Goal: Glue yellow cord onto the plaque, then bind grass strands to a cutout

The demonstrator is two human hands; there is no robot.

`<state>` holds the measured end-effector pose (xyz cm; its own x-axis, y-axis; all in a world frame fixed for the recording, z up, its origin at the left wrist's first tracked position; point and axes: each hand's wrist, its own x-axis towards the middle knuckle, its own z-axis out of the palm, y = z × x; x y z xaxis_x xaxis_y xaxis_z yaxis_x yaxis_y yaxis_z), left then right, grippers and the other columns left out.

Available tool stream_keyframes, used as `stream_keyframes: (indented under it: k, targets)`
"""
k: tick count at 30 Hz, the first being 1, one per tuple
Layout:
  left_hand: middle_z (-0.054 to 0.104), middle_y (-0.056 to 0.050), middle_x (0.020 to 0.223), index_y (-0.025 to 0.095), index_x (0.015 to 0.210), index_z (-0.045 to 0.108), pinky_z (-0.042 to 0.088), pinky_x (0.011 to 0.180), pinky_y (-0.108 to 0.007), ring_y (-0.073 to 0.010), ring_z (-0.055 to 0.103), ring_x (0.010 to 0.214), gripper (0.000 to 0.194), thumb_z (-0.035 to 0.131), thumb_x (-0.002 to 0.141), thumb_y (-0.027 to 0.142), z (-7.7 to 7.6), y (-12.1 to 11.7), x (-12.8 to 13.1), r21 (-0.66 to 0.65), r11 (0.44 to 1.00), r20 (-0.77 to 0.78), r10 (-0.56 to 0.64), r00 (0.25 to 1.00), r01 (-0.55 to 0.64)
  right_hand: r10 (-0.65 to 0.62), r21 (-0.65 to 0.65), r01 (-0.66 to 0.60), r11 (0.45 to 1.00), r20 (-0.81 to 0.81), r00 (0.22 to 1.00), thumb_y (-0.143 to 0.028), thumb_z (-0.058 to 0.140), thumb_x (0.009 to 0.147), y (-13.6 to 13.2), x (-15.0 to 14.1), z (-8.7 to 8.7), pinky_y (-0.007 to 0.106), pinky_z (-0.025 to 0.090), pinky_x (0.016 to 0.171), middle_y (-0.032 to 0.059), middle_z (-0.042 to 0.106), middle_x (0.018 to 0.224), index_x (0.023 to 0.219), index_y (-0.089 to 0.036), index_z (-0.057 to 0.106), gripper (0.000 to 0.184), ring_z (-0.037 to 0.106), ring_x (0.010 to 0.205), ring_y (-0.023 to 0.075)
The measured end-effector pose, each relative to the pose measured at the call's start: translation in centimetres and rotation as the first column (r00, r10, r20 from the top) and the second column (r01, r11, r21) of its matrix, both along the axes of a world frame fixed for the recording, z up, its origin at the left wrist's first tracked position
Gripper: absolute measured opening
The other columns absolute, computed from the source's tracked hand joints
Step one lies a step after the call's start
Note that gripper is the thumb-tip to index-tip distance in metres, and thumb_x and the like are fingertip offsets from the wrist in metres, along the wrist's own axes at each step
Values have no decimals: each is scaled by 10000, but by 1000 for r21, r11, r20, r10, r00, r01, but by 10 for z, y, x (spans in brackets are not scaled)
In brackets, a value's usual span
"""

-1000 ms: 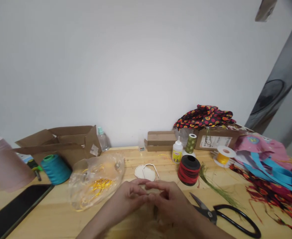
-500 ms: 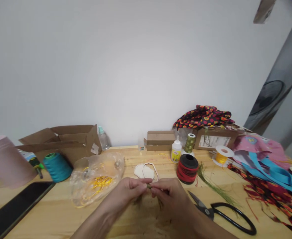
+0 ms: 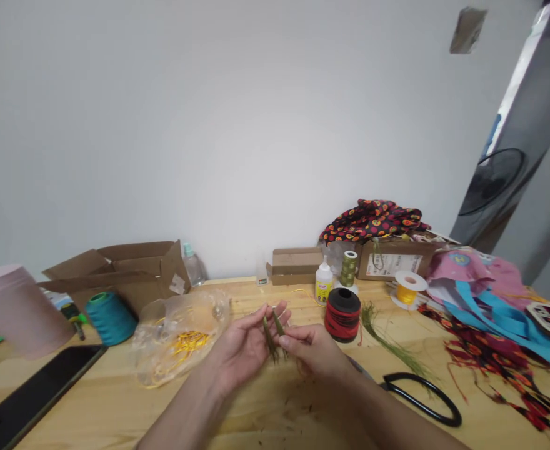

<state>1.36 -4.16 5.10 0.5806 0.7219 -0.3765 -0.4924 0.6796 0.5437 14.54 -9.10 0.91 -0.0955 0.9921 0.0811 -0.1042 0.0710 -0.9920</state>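
Two small olive-green thread tassels hang side by side between my hands, their loose ends pointing down. My left hand is turned palm up and holds one tassel at its top between thumb and fingers. From the right, my right hand pinches the other tassel with thumb and forefinger. The scissors lie beside my right forearm, their blades partly covered by it. Just beyond that hand stands a spool of red cord.
A bundle of loose green threads lies right of the red spool. Behind stand a glue bottle and a green thread spool. On the left are a plastic bag, a teal thread cone and a phone.
My hands have moved apart and my left palm has turned up, bringing both tassels into view. The pale flat piece behind my hands is now hidden. The view has shifted slightly.
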Motion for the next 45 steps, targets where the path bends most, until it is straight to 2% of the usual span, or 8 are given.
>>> stream_keyframes:
  k: [7,18,22,26,32,36,38,45]
  targets:
    - [646,-45,629,99,710,607,523,601,-217,-121,639,628,191,454,819,137,-11,-2,6,-122,990,-11,76,997,-76,13,-71,-14,997,-26,1000,-514,632,578,2,4,-6,207,112,390,-98,226,366,473,-135,550,402,193,384,30]
    - [639,-57,654,112,758,602,548,564,-263,-152,639,591,127,539,779,220,-24,-1,8,-129,975,-39,179,983,-183,45,-170,-44,984,3,999,-479,629,609,2,6,-14,196,106,332,-114,246,337,609,-117,630,362,182,307,23]
    - [641,-36,649,120,729,589,546,594,-231,-129,639,617,84,525,782,134,-27,4,4,-122,972,-4,203,979,-202,-37,-108,42,993,52,998,-413,640,617,1,5,-8,184,193,373,-87,362,374,590,-115,659,300,264,362,32]
    - [645,-22,657,122,733,579,542,589,-232,-115,634,616,95,506,790,101,-30,8,-1,-105,976,5,190,982,-188,-220,-29,222,975,69,973,-415,614,639,3,6,0,209,360,510,-12,567,513,570,-115,652,310,465,497,93]
    - [597,0,640,103,684,589,507,566,-189,-38,539,475,81,558,759,110,-33,1,1,79,992,-46,103,994,-99,-394,61,391,918,52,917,-472,622,613,8,13,0,275,436,627,31,621,592,701,-119,676,368,551,617,164]
    - [500,18,552,50,636,599,254,329,-78,32,281,344,160,614,725,182,-31,-1,2,258,966,-96,6,995,19,-427,107,421,901,45,903,-492,599,634,8,16,1,310,450,672,59,645,646,773,-116,686,411,572,673,190]
    - [487,11,563,40,634,602,153,323,-91,33,210,360,195,631,709,218,-31,-2,2,327,941,-131,-44,990,85,-405,126,396,909,50,913,-482,602,638,7,15,4,315,455,682,72,659,691,778,-122,693,397,579,703,198]
    - [304,82,459,90,634,570,70,382,-165,-22,130,409,267,639,672,345,-32,-7,1,454,860,-264,-121,957,234,-185,190,163,968,105,977,-381,640,637,0,11,13,277,448,652,49,631,634,711,-150,716,254,566,664,166]
